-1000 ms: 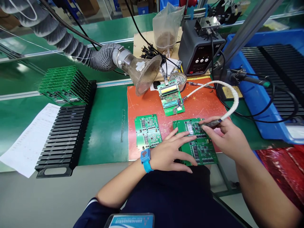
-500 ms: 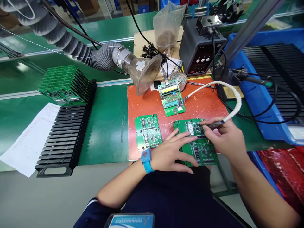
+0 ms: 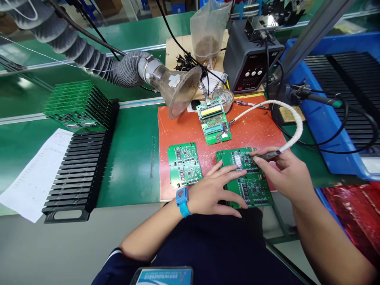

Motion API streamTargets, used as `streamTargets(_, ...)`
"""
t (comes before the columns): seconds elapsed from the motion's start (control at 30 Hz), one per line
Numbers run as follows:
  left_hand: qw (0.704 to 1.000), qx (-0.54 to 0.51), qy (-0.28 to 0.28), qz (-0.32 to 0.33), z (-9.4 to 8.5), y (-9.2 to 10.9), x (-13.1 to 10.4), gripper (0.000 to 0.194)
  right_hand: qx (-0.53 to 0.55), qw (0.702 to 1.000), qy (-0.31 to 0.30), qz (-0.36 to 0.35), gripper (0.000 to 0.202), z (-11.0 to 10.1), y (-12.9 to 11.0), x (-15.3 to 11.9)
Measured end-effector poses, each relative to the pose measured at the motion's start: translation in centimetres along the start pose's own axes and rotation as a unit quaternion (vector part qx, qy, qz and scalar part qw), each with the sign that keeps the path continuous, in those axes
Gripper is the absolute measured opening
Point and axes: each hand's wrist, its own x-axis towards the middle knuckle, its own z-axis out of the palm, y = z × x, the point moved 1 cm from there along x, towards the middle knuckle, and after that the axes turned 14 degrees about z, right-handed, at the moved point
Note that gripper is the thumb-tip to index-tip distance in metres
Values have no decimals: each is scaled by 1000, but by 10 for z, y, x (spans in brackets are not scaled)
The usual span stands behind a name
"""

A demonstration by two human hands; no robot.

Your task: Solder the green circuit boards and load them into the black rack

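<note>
A stack of green circuit boards point(image 3: 251, 182) lies at the front edge of the orange mat. My left hand point(image 3: 218, 190) rests on its left side with the fingers spread. In my right hand point(image 3: 285, 170) is a pen-like probe point(image 3: 267, 155), pinched between thumb and fingers. Its tip meets the upper part of the top board, where a digit display is lit; the exact contact point is hidden. A white sleeved cable point(image 3: 297, 118) runs from the probe to a small board with a screen point(image 3: 212, 120). Another green board point(image 3: 184, 164) lies flat to the left.
A fume funnel point(image 3: 184, 89) hangs over the orange mat point(image 3: 175, 130). At the left, a black slotted rack point(image 3: 74, 174) holds several upright boards point(image 3: 77, 105) beside a paper sheet point(image 3: 35, 170). A soldering station point(image 3: 252, 59) and a blue bin point(image 3: 320, 130) stand on the right.
Almost nothing differs. The view has shifted very slightly; both hands, the probe and the boards keep their places, and the display is lit in both frames.
</note>
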Motion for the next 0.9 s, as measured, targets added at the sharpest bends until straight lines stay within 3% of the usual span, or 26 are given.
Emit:
streamTargets(0.37, 997, 75, 24, -19, 9, 12, -1, 31, 116, 992, 26, -40, 13, 8, 7, -5)
streamTargets(0.67, 996, 76, 15, -47, 12, 17, 2, 31, 50, 997, -28, -49, 17, 6, 5, 0)
streamTargets(0.9, 996, 70, 8, -52, 11, 18, 3, 29, -1, 999, -23, -43, 18, 5, 5, -1)
